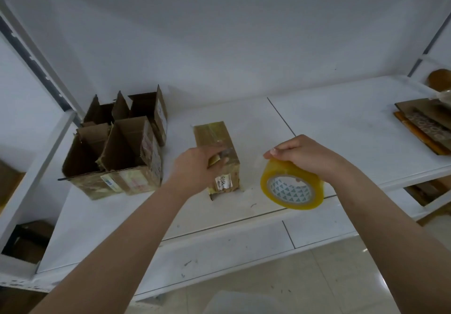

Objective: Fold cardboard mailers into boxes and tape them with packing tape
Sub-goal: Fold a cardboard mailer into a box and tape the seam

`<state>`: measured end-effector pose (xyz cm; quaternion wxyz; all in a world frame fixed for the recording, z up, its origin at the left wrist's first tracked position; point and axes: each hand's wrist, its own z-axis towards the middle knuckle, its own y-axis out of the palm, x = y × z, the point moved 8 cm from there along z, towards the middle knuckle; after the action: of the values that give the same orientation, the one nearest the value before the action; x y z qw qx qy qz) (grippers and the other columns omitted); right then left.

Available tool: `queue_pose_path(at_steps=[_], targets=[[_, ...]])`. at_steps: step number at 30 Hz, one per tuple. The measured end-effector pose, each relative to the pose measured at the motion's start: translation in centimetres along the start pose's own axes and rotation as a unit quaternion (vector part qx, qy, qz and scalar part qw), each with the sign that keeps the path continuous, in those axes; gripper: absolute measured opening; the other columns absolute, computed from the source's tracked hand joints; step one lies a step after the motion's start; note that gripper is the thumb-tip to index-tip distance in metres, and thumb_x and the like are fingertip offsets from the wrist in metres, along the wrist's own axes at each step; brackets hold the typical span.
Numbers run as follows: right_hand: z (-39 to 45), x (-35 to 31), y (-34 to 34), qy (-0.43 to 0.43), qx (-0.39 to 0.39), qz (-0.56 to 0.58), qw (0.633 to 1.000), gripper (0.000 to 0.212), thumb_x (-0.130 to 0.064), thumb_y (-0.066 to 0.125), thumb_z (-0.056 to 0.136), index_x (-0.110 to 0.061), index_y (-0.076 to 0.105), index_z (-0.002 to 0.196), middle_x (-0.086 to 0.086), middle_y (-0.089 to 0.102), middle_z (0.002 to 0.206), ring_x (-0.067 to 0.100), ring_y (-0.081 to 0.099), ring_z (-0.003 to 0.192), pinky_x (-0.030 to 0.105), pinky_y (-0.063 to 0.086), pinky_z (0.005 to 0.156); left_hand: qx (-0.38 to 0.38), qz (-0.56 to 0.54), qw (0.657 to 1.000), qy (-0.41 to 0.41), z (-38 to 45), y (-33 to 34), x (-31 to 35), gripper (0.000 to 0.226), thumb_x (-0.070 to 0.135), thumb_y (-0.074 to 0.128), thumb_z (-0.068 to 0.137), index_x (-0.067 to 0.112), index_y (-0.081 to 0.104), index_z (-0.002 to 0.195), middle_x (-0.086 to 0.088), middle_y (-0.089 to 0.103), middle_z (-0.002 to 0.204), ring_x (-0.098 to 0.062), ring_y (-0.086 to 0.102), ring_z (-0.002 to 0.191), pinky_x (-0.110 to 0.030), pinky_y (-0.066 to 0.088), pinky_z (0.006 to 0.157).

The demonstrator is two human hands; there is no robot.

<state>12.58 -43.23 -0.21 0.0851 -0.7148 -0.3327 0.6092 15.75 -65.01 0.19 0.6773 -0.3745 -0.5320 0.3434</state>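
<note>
A small closed cardboard box [214, 138], covered in glossy tape, stands on the white shelf [341, 123] in the middle. My left hand [197, 167] lies on its near top edge, fingers pressed onto the tape there. To the right, my right hand [302, 154] grips a yellowish roll of clear packing tape [291, 187] from above and holds it just over the shelf's front part. Whether a strip runs from the roll to the box cannot be made out.
Several open-topped folded boxes [117, 152] stand grouped at the left of the shelf. Flat cardboard pieces [424, 126] lie stacked at the right edge, with another tape roll [439, 79] behind. A shelf upright [36, 69] rises at the left.
</note>
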Motion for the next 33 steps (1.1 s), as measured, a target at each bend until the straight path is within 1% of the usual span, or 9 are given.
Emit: queue_pose_path(at_steps=[4, 8, 14, 17, 20, 23, 26, 29, 33], targets=[[0.0, -0.5, -0.1, -0.007, -0.005, -0.003, 1.000, 0.016, -0.037, 0.061, 0.093, -0.036, 0.077, 0.094, -0.023, 0.068, 0.089, -0.003, 0.063, 0.081, 0.017, 0.046, 0.065, 0.017, 0.036, 0.998, -0.045, 0.4, -0.4, 0.4, 0.039, 0.045, 0.034, 0.101, 0.029, 0.063, 0.122, -0.002, 0.069, 0.107, -0.025, 0.064, 0.094, -0.039, 0.053, 0.078], [-0.3, -1.1, 0.0, -0.017, -0.013, 0.000, 1.000, 0.016, -0.038, 0.061, 0.093, -0.039, 0.077, 0.094, -0.022, 0.069, 0.091, -0.002, 0.065, 0.080, 0.016, 0.047, 0.064, 0.074, 0.020, 0.995, -0.060, 0.3, -1.3, 1.7, 0.037, 0.045, 0.037, 0.101, 0.022, 0.066, 0.108, 0.001, 0.056, 0.068, -0.023, 0.058, 0.070, -0.030, 0.041, 0.056], [-1.0, -2.9, 0.7, -0.056, -0.028, 0.010, 0.998, 0.016, -0.044, 0.062, 0.090, -0.044, 0.076, 0.082, -0.012, 0.075, 0.082, 0.006, 0.071, 0.076, 0.027, 0.053, 0.073, -0.010, -0.205, 0.974, -0.093, 0.9, 0.7, 4.7, 0.059, 0.080, 0.049, 0.070, 0.023, 0.065, 0.076, 0.015, 0.069, 0.062, 0.003, 0.060, 0.053, -0.022, 0.044, 0.055], [-0.9, -3.1, 1.3, -0.062, -0.047, 0.017, 0.997, 0.018, -0.041, 0.061, 0.092, -0.035, 0.077, 0.090, -0.002, 0.076, 0.084, 0.014, 0.072, 0.078, 0.031, 0.055, 0.075, -0.006, -0.256, 0.963, -0.082, 1.3, 0.7, 4.9, 0.042, 0.054, 0.071, 0.078, 0.013, 0.064, 0.073, 0.016, 0.062, 0.049, 0.004, 0.058, 0.049, -0.011, 0.042, 0.050], [-0.8, -3.1, 1.8, -0.055, -0.072, 0.052, 0.995, 0.016, -0.043, 0.064, 0.089, -0.036, 0.075, 0.098, -0.007, 0.075, 0.092, 0.010, 0.071, 0.085, 0.031, 0.057, 0.077, 0.019, -0.246, 0.967, -0.058, 1.4, -0.4, 4.7, 0.032, 0.039, 0.073, 0.083, 0.014, 0.060, 0.068, 0.017, 0.056, 0.043, 0.005, 0.052, 0.043, -0.008, 0.036, 0.046], [-0.5, -2.7, 0.8, -0.058, -0.083, 0.136, 0.986, 0.050, -0.060, 0.074, 0.061, -0.023, 0.078, 0.094, 0.004, 0.076, 0.088, 0.019, 0.072, 0.081, 0.035, 0.058, 0.072, 0.071, -0.197, 0.976, -0.067, 1.0, -2.2, 3.2, 0.033, 0.038, 0.071, 0.084, 0.019, 0.054, 0.063, 0.012, 0.050, 0.045, -0.002, 0.047, 0.044, -0.021, 0.041, 0.051], [-0.1, -2.1, -0.4, -0.062, -0.105, 0.163, 0.979, 0.063, -0.061, 0.082, 0.052, -0.015, 0.077, 0.095, 0.013, 0.074, 0.086, 0.022, 0.070, 0.075, 0.036, 0.055, 0.067, 0.098, -0.149, 0.980, -0.087, -0.4, -3.5, 0.6, 0.034, 0.043, 0.068, 0.085, 0.019, 0.054, 0.066, -0.003, 0.056, 0.058, -0.017, 0.051, 0.053, -0.034, 0.047, 0.058], [0.9, -0.8, -0.9, -0.034, -0.076, 0.049, 0.995, 0.053, -0.064, 0.079, 0.056, -0.019, 0.076, 0.082, 0.004, 0.070, 0.072, 0.012, 0.064, 0.057, 0.027, 0.050, 0.053, 0.135, -0.135, 0.975, -0.115, -2.3, -4.4, -2.7, 0.032, 0.043, 0.068, 0.085, 0.019, 0.056, 0.067, -0.007, 0.057, 0.060, -0.011, 0.046, 0.046, -0.029, 0.042, 0.051], [3.0, -1.1, -0.9, -0.050, -0.005, -0.140, 0.989, 0.038, -0.061, 0.072, 0.072, -0.024, 0.069, 0.071, -0.005, 0.069, 0.073, 0.007, 0.065, 0.061, 0.024, 0.048, 0.056, 0.173, -0.117, 0.968, -0.142, -4.2, -3.8, -4.9, 0.034, 0.041, 0.066, 0.086, 0.017, 0.052, 0.066, -0.010, 0.057, 0.057, -0.011, 0.043, 0.044, -0.029, 0.038, 0.049]])
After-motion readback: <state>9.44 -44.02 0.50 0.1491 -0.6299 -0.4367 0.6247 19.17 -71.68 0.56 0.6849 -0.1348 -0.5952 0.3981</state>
